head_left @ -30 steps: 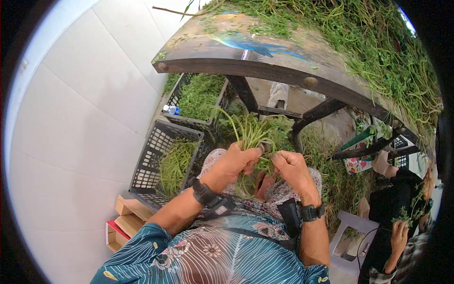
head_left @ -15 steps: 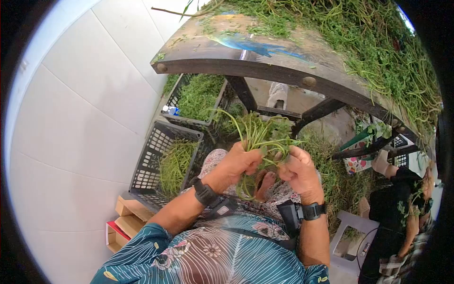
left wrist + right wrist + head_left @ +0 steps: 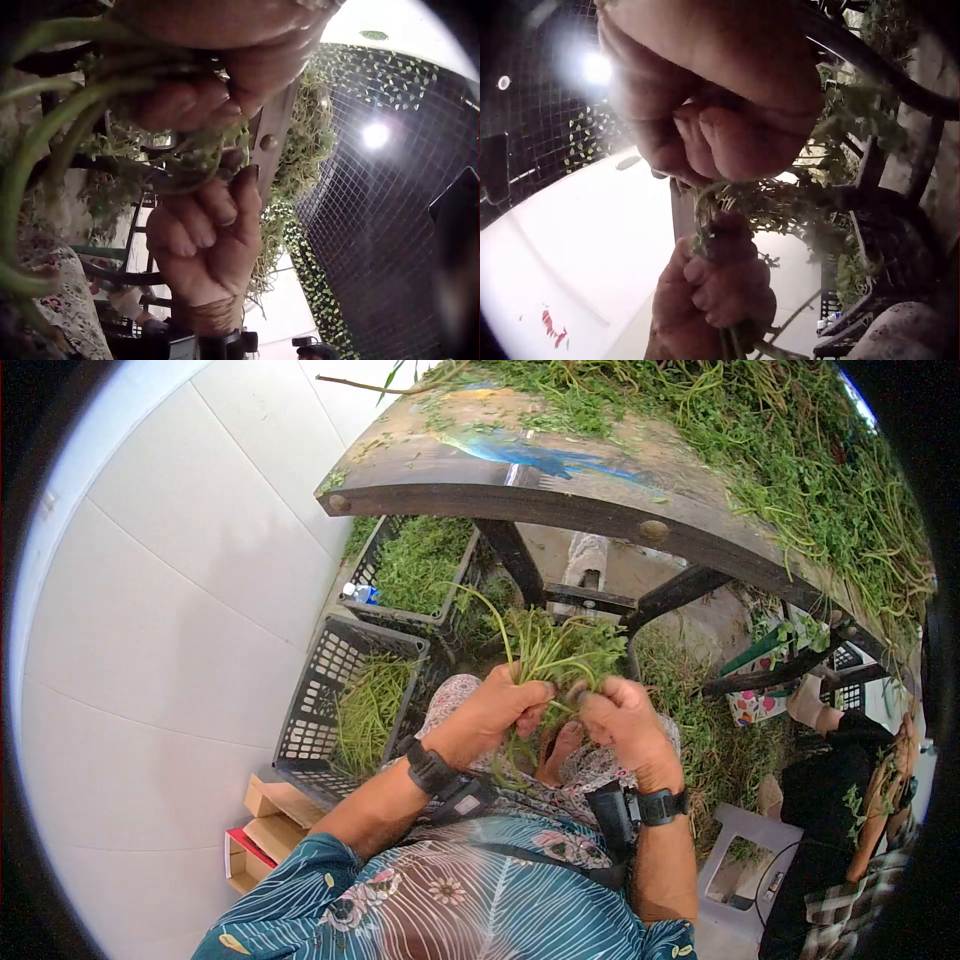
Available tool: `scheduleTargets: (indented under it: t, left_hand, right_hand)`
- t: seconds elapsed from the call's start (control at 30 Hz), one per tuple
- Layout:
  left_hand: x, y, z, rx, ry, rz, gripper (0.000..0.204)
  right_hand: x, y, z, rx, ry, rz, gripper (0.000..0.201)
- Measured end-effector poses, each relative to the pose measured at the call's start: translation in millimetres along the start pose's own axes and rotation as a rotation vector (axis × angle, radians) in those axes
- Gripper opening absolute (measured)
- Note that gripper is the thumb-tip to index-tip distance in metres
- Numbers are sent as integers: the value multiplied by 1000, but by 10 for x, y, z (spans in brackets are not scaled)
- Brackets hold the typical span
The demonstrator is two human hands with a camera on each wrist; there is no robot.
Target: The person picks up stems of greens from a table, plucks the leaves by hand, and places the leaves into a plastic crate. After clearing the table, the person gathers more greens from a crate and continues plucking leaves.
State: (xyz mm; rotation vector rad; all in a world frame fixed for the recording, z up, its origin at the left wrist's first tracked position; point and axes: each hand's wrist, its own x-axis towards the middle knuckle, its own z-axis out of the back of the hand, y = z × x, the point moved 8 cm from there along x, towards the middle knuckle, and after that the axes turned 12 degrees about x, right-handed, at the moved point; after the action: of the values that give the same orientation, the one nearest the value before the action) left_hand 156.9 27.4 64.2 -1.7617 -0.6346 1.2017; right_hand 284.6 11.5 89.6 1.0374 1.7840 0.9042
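Observation:
My left hand [image 3: 497, 708] grips a bunch of leafy green stems [image 3: 545, 645] above my lap, its fingers curled round them. The loose ends arch out past my thumb, and the leaves spread away from me. Just right of it, my right hand [image 3: 632, 725] pinches at a stem of the bunch between thumb and forefinger. In the left wrist view the right hand [image 3: 206, 244] shows curled fingers with the thumb tip at thin stems. The right wrist view has the left hand [image 3: 712, 292] closed round thicker stems that come out below it.
A table [image 3: 400, 485] heaped with greens [image 3: 800, 470] stands ahead. Two black crates [image 3: 300, 735] with greens are at my left, near cardboard boxes [image 3: 255, 845]. Plant pieces [image 3: 725, 760] cover the floor at right, near a grey plastic stool [image 3: 735, 860] and another person [image 3: 885, 790].
My right hand has twisted and shifted slightly beside the bunch, now blurred. The left hand keeps its grip in nearly the same place. At far right, the other person's hands have moved.

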Motion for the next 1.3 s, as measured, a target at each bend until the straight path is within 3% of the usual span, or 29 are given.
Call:
scheduleTargets:
  t: [0.13, 0.43, 0.63, 0.73, 0.93, 1.13, 1.23, 1.3]
  left_hand:
    - [3, -8, -66, 4, 58, -23, 10]
    - [-2, 24, -115, -56, 108, 6, 11]
    - [-15, 17, -92, -81, 55, 22, 9]
    - [-4, 49, -57, -186, 27, 28, 9]
    - [-13, 24, 4, -232, -20, 30, 10]
    - [25, 28, -13, -207, 35, -12, 9]
    - [13, 12, -37, -246, 13, -9, 9]
    - [-6, -22, -22, -280, -41, -2, 9]
  right_hand:
    - [41, 11, 113, 288, 0, 91, 8]
    - [42, 17, 99, 450, 23, 106, 11]
    - [43, -15, 120, 342, 4, 82, 8]
    - [-3, 23, 88, 49, -52, 15, 9]
    - [-73, 57, 4, 66, 85, 7, 14]
    - [58, 67, 240, 336, -76, 151, 12]
    - [36, 86, 246, 393, -115, 161, 14]
    - [47, 27, 237, 281, -85, 100, 16]
